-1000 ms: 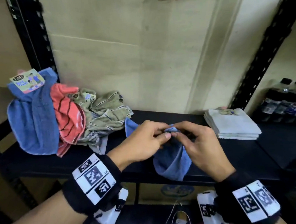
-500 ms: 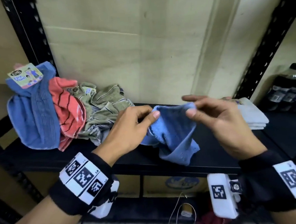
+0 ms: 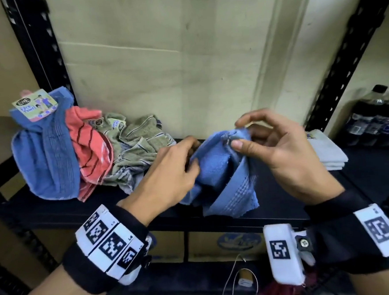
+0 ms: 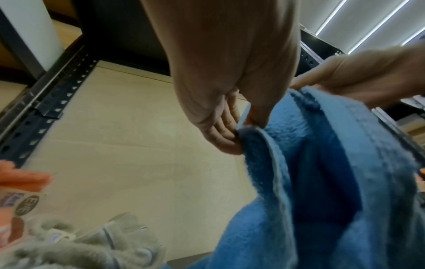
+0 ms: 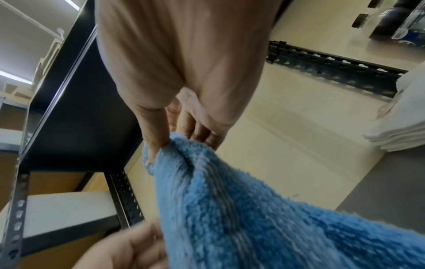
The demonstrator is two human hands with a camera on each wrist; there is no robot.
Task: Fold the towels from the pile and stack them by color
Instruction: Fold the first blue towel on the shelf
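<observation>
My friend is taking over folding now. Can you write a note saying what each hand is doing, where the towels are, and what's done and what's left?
Left hand: pinches one edge of the light blue towel.
Right hand: pinches its top corner; the towel hangs between both, bunched, not yet folded.
Pile at the shelf's left: a blue, a coral striped and olive striped towels, unfolded.
Done: a stack of folded white towels on the right.
Left: fold the blue one, start its stack, then do the pile.

The blue towel (image 3: 222, 168) is made of soft, fluffy cloth. The shelf (image 3: 273, 201) is made of black matt metal. A paper tag (image 3: 34, 105) looks shiny.
</observation>
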